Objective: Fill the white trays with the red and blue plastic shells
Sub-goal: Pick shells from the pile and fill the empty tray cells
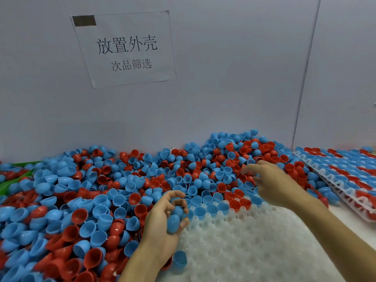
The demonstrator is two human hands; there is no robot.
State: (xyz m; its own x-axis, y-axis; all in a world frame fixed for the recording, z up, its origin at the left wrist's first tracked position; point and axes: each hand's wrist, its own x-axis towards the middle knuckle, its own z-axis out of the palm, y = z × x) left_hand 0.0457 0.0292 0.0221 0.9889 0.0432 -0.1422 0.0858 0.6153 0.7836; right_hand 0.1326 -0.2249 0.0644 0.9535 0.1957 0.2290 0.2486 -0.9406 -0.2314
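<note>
A big heap of red and blue plastic shells (114, 186) covers the table from the left to the back wall. A white tray (254, 247) lies in front of me; its far rows hold several blue and red shells (236, 204), and the near pockets are bare. My left hand (164, 220) curls around a few blue shells (174, 219) at the tray's left edge. My right hand (268, 180) reaches over the tray's far end into the heap, fingers spread and holding nothing.
A second white tray (345, 198), filled with red and blue shells, sits tilted at the right on what looks like a stack. A paper sign (126, 47) hangs on the grey wall behind. Something green (12, 180) shows under the shells at far left.
</note>
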